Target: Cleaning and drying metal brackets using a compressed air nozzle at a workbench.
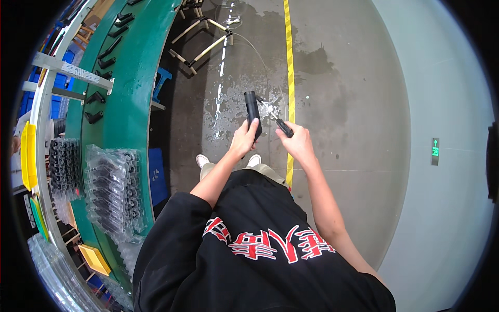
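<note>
The grey floor (353, 125) is big and wet in spots. A long green table (130, 67) is on the left, with a pile of clear plastic trays (112, 182). Above the floor, the left hand (244, 139) is wrapped around a black tube-shaped part (252, 106). The right hand (297, 143) grips a thin tool with a black handle (284, 128), its metal end pointing at the part.

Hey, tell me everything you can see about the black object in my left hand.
The black object is smooth-looking, probably plastic, with a rounded, tube-like far end. Your left hand grips its near part, partly hiding it. It points away from you, above the floor. Whether the black-handled tool touches it is unclear.
</note>
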Tool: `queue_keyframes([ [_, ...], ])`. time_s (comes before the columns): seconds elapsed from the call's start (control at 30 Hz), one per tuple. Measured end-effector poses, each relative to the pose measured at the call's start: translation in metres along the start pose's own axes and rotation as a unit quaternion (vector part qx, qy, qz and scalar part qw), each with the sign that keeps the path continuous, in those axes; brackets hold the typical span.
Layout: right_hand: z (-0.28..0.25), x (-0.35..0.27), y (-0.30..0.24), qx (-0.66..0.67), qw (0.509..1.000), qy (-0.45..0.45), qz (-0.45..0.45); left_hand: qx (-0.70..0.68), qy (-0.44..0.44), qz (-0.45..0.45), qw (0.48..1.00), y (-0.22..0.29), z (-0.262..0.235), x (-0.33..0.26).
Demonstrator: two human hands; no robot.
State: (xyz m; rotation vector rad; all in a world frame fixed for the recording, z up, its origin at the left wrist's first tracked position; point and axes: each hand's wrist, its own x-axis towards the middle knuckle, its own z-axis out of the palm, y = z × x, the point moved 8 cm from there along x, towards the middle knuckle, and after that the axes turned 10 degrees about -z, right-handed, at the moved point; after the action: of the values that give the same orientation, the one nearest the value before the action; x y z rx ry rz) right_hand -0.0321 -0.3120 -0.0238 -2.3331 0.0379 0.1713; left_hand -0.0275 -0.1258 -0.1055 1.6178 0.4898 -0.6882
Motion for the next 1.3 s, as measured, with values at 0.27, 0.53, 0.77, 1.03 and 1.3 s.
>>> queue_keyframes([
  [0.27, 0.002, -0.020, 0.001, 0.074, 0.997, -0.011, -0.025, -0.230, -0.011, -0.015, 0.973, 0.011, -0.030, 0.026],
  [0.53, 0.031, -0.074, -0.032, 0.106, 0.988, -0.057, -0.093, -0.617, -0.018, -0.075, 0.783, 0.015, -0.088, 0.067],
  [0.77, 0.034, -0.068, -0.034, 0.100, 0.988, -0.058, -0.105, -0.657, -0.030, -0.083, 0.749, 0.011, -0.080, 0.071],
  [1.03, 0.035, -0.068, -0.031, 0.074, 0.991, -0.053, -0.096, -0.657, -0.041, -0.080, 0.749, 0.012, -0.082, 0.069],
  [1.3, 0.034, -0.068, -0.032, 0.073, 0.992, -0.054, -0.089, -0.640, -0.029, -0.071, 0.765, 0.015, -0.083, 0.066],
])
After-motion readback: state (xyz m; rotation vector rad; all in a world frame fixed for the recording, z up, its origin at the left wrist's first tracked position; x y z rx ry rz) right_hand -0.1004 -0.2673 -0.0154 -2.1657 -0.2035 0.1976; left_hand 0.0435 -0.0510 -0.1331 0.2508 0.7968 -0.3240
